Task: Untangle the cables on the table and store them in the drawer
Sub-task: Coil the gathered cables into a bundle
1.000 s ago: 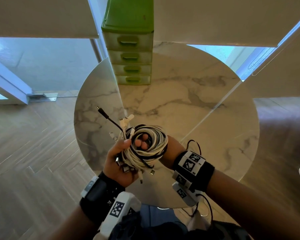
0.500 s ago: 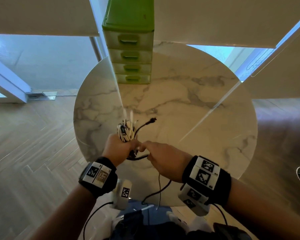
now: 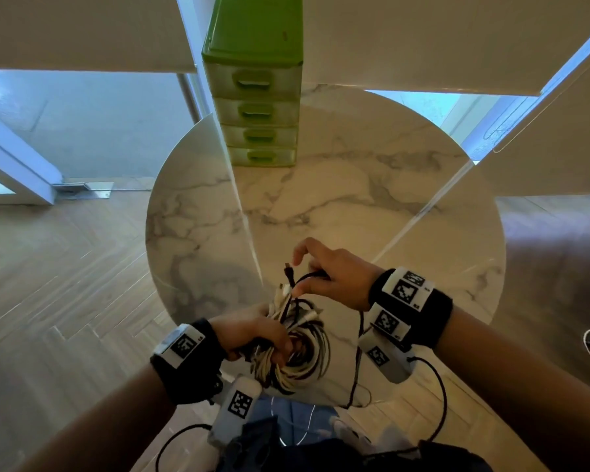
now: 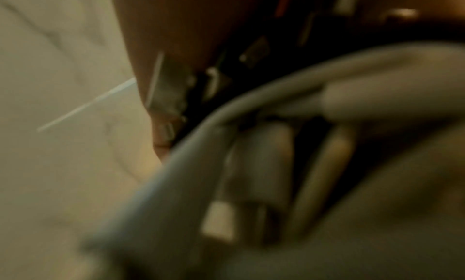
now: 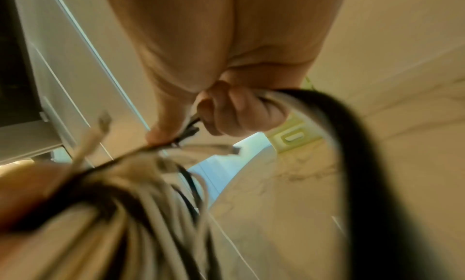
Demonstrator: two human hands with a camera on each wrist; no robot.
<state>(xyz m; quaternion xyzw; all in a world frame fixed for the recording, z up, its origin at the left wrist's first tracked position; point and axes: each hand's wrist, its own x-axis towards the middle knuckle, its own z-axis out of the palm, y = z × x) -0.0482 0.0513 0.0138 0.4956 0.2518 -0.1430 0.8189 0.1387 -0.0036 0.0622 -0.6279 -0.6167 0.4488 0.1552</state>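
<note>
A coiled bundle of white and black cables (image 3: 300, 356) hangs over the near edge of the round marble table (image 3: 372, 206). My left hand (image 3: 263, 338) grips the bundle on its left side. Just beyond it, my right hand (image 3: 324, 274) pinches a black cable (image 3: 298, 284) that rises out of the bundle, its plug (image 3: 288, 269) sticking up. In the right wrist view the curled fingers (image 5: 239, 109) hold the black cable (image 5: 339, 145), with the cable bundle (image 5: 141, 214) blurred below. The left wrist view shows blurred white cables (image 4: 251, 145) close up. The green drawer unit (image 3: 256, 107) stands at the table's far edge, drawers closed.
Wood floor (image 3: 65, 301) surrounds the table on the left and right. Glass panels (image 3: 82, 124) and white walls stand behind the drawer unit. A thin black wire (image 3: 356, 362) hangs from my right wrist past the table's near edge.
My left hand has turned and dropped toward the near edge with the bundle. My right hand has moved up and away, drawing the black cable end out of the bundle.
</note>
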